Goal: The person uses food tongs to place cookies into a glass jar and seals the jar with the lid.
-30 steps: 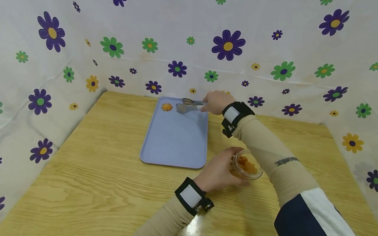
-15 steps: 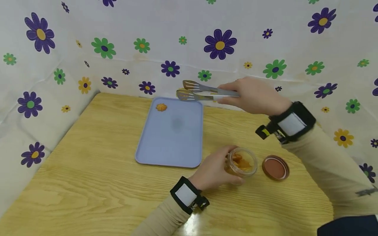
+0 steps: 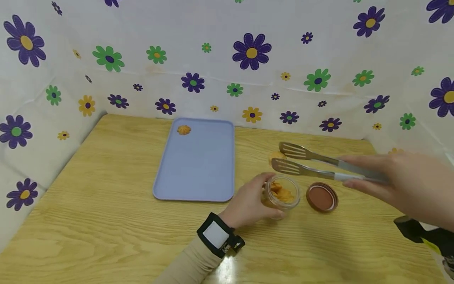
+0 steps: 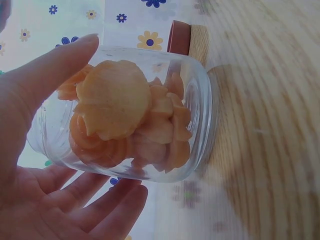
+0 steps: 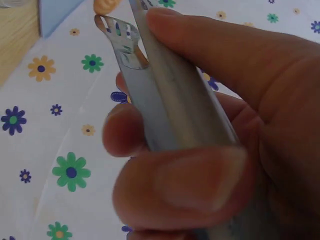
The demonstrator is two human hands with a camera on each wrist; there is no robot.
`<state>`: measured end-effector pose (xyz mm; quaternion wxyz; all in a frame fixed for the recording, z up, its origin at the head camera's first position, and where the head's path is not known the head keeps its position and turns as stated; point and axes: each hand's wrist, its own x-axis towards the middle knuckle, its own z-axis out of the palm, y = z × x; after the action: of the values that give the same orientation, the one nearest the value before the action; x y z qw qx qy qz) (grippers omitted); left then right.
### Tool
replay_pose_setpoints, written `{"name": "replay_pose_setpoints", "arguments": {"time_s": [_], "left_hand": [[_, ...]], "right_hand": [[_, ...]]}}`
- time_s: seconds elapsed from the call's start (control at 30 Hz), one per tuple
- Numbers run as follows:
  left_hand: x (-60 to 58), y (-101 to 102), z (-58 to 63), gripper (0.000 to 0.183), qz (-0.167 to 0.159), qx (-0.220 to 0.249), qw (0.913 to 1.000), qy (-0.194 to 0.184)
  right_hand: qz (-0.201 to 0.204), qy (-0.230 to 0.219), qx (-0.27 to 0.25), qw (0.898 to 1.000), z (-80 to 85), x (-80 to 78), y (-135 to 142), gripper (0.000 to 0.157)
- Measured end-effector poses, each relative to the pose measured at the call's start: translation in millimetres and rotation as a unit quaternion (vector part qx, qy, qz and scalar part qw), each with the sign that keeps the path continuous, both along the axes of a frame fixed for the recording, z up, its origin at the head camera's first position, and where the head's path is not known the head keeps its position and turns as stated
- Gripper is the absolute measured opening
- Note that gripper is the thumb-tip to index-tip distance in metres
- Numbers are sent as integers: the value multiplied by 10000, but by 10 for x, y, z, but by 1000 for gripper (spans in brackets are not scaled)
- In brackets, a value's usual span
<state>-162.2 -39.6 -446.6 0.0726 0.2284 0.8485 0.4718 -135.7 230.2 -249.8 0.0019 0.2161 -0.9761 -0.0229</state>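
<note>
My left hand (image 3: 248,203) grips a clear glass jar (image 4: 197,120) of ridged, piped cookies (image 4: 115,100), thumb on one side and fingers on the other. The jar stands on the table with its mouth uncovered. My right hand (image 3: 408,185) holds metal tongs (image 3: 322,173) with slotted ends, thumb and fingers round the arms in the right wrist view. The tong ends stand apart, just above and behind the jar in the head view. A round orange cookie (image 3: 276,157) shows at those ends, partly covered by them. Another cookie (image 3: 183,129) lies on the blue tray (image 3: 196,165).
A reddish-brown lid (image 3: 322,197) lies upside down on the wooden table (image 3: 106,189), right of the jar and below the tongs. The blue tray lies to the left of the jar, near the back. A flower-print cloth (image 3: 198,39) encloses the table's back and sides.
My right hand has drawn the tongs from over the tray's top end back to the right, toward the jar and lid. The left hand keeps its hold on the jar. The view has shifted right.
</note>
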Motion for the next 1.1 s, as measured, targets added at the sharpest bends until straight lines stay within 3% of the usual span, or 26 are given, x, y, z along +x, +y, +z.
{"name": "replay_pose_setpoints", "arguments": {"time_s": [0.23,0.43,0.6,0.83,1.1], "left_hand": [[-8,-23,-8,99,-37,81,10000,25],[7,-20,-9,99,-41,87,9999,62],[14,-11,10,99,-54,132,9999,20],[7,-11,12,100,-45,72,10000,8],[3,-17,-8,99,-81,81,9999,85]], "right_hand": [[-496,-827,136,9952,-276,138,306,67],[-494,-1085,2,9929,-395,145,309,64],[-622,-1350,-34,9889,-404,105,296,71],[-617,-1264,-233,9898,-375,80,337,65],[-547,-1745,-63,9831,-421,45,244,65]]}}
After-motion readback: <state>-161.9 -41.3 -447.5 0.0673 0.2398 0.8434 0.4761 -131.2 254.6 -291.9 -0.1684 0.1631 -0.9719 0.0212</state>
